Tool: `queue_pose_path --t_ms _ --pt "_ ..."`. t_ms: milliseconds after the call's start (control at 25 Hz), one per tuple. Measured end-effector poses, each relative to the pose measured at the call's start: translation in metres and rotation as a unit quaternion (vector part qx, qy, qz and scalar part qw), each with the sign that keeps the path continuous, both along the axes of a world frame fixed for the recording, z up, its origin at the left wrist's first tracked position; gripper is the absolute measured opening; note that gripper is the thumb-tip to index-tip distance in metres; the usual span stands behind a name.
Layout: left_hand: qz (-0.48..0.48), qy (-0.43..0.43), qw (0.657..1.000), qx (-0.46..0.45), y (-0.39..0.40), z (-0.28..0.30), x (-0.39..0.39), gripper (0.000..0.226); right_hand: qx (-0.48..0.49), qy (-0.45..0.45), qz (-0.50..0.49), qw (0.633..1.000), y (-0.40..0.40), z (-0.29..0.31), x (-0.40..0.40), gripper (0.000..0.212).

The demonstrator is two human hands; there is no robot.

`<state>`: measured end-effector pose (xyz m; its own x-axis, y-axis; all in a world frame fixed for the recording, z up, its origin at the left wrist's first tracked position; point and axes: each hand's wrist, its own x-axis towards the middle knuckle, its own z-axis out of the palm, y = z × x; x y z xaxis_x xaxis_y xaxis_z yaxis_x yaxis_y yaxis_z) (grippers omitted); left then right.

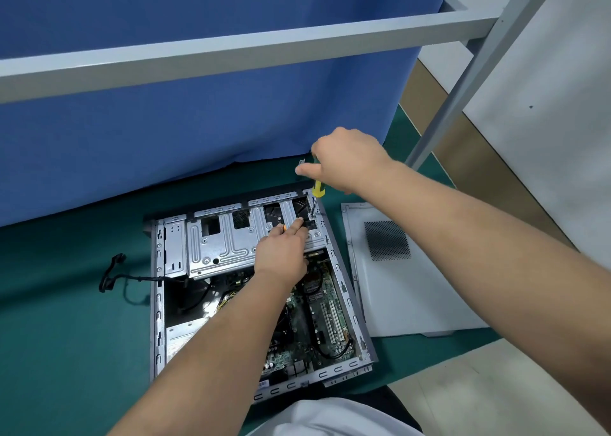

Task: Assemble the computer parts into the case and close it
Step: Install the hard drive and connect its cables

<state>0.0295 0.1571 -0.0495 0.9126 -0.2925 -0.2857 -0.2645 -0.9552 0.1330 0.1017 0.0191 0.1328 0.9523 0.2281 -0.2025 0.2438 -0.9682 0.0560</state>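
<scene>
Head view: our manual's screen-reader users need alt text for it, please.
A right hand holds a yellow-handled screwdriver upright at the far corner of an open computer case on a green mat, while the left hand rests on the drive cage. The side panel lies beside it.

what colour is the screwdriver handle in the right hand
Yellow with a black band, on the screwdriver gripped by the right hand; the head view shows it.

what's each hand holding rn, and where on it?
Right hand grips the screwdriver by its handle's upper part. Left hand rests fingers on the drive cage; any grip can't be told.
</scene>
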Motion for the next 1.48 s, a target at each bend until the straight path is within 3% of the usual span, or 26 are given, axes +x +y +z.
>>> queue_pose_path --t_ms 80,200,320,400,480,600,720,800,840,1000,1120,1200,1280,1400,1480 --pt "-0.001 -0.001 1.000 0.001 0.000 0.000 0.000 0.069 -0.020 -0.020 -0.013 0.999 0.001 -0.003 0.003 0.064" --pt "0.001 -0.001 1.000 -0.003 0.000 0.000 0.000 0.069 -0.002 0.079 0.088 0.993 -0.008 0.013 0.007 0.041" --pt "0.002 -0.002 1.000 -0.004 0.000 0.000 0.000 0.070 -0.009 0.032 0.075 0.997 -0.001 0.008 0.002 0.020" --pt "0.001 -0.002 1.000 -0.004 0.000 -0.001 0.000 0.070 -0.043 -0.026 0.003 0.999 0.009 0.003 -0.004 0.056" --pt "0.001 -0.002 1.000 -0.005 0.000 -0.002 0.001 0.071 -0.027 -0.026 0.009 0.999 0.006 -0.003 -0.002 0.062" --pt "-0.001 -0.004 1.000 -0.004 0.000 -0.003 0.002 0.072 0.019 0.086 0.096 0.991 -0.008 0.008 0.002 0.037" --pt "-0.001 -0.004 1.000 -0.003 0.000 -0.004 0.001 0.070 0.027 0.024 0.052 0.998 -0.004 0.000 -0.003 0.021" --pt "-0.002 -0.005 1.000 -0.003 0.000 -0.003 0.002 0.069 -0.002 -0.021 -0.018 1.000 0.004 -0.005 -0.005 0.056" --pt "-0.003 -0.005 1.000 -0.004 0.000 -0.004 0.001 0.069 -0.010 -0.029 -0.028 0.999 0.004 -0.007 -0.002 0.062" --pt "-0.001 -0.008 1.000 -0.009 0.001 -0.003 0.001 0.070 0.036 0.082 0.093 0.992 -0.009 0.011 0.006 0.033" --pt "0.000 -0.007 1.000 -0.009 0.000 -0.002 0.001 0.071 0.030 0.031 0.062 0.997 -0.004 0.007 0.003 0.016" --pt "-0.001 -0.007 1.000 -0.009 0.000 -0.002 0.001 0.072 -0.029 -0.028 -0.015 0.999 0.005 0.001 0.000 0.053" --pt "-0.002 -0.007 1.000 -0.008 0.000 -0.002 0.001 0.072 -0.019 -0.024 -0.011 0.999 0.002 -0.003 0.003 0.061" --pt "-0.001 -0.006 1.000 -0.008 0.000 -0.001 0.001 0.072 0.022 0.094 0.099 0.990 -0.010 0.011 0.008 0.035" --pt "-0.002 -0.006 1.000 -0.006 0.000 -0.001 0.001 0.072 0.023 0.073 0.085 0.993 -0.009 0.009 0.005 0.021"
